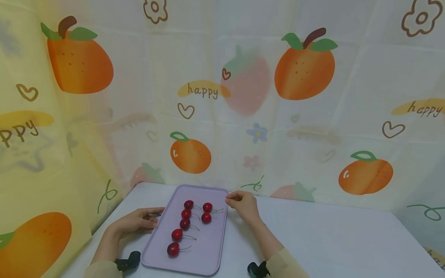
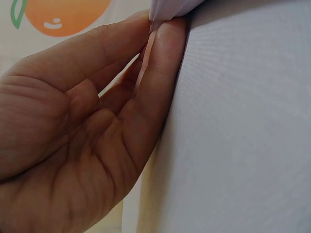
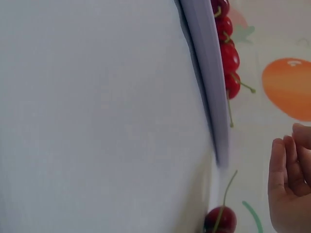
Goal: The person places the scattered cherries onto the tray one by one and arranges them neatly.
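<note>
The biggest thing was the fruit-printed cloth (image 1: 250,27), which hung behind and at the left of the white table (image 1: 330,243). On this table lay the lilac tray (image 1: 203,256), flat as far as I could judge. The left hand (image 1: 133,222) was at its left rim, and its grip was narrow: the fingertips pinched the rim closely, with one finger low by the table. The right hand (image 1: 245,206) was at the far right corner, its fingertips near together; whether they held the rim or nothing, I could not tell.

Seven cherries (image 1: 185,224) lay inside the tray — five in a left column, two at the right. One further cherry (image 3: 221,221) appeared low in the right wrist view, apart from the tray; its support was not clear. The smallest were the thin stems (image 1: 189,236), mostly pointing rightward.

The main danger, in my judgement, was rolling: if the left hand raised its rim alone, the round fruits could slide rightward — and the low rim might not stop them.
</note>
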A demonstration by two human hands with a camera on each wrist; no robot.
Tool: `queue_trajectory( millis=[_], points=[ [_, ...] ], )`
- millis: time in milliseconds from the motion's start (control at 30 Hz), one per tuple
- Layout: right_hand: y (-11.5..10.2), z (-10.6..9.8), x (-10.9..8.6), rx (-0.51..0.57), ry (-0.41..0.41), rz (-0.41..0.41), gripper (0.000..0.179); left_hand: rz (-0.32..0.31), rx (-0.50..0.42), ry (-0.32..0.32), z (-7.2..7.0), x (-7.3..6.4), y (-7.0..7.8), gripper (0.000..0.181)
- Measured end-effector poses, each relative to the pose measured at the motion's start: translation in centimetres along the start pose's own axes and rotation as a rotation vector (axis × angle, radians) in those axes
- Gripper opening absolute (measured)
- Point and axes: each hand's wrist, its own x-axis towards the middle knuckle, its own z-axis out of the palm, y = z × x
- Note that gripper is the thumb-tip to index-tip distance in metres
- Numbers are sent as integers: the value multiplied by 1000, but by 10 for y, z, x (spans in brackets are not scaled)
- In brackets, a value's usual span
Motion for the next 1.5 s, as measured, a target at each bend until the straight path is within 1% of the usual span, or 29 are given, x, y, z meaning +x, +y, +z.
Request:
queue_trajectory(
  millis=[167,300,433,700,767,933,1200,1367,1500],
  points=[
    [1,-18,0,13,17,35,12,5,2,-6,0,0,0,68],
    [4,-32,-1,-24,40,43,13,11,3,-9,0,0,0,69],
    [9,-43,-2,-27,64,58,13,10,7,0,0,0,-1,69],
    [21,-62,-6,-42,80,89,19,-20,5,21,1,0,-1,68],
    [23,-67,-7,-36,75,94,20,-36,7,33,1,0,-1,68],
    [26,-80,-12,-51,66,117,22,-51,14,47,2,1,0,69],
    [38,-101,-23,-49,48,149,28,-27,1,28,1,3,0,68],
    [42,-105,-28,-18,2,168,33,-23,3,25,0,2,-1,68],
    [46,-104,-30,-24,-18,200,33,-8,-6,11,-1,1,-3,68]
  ],
)
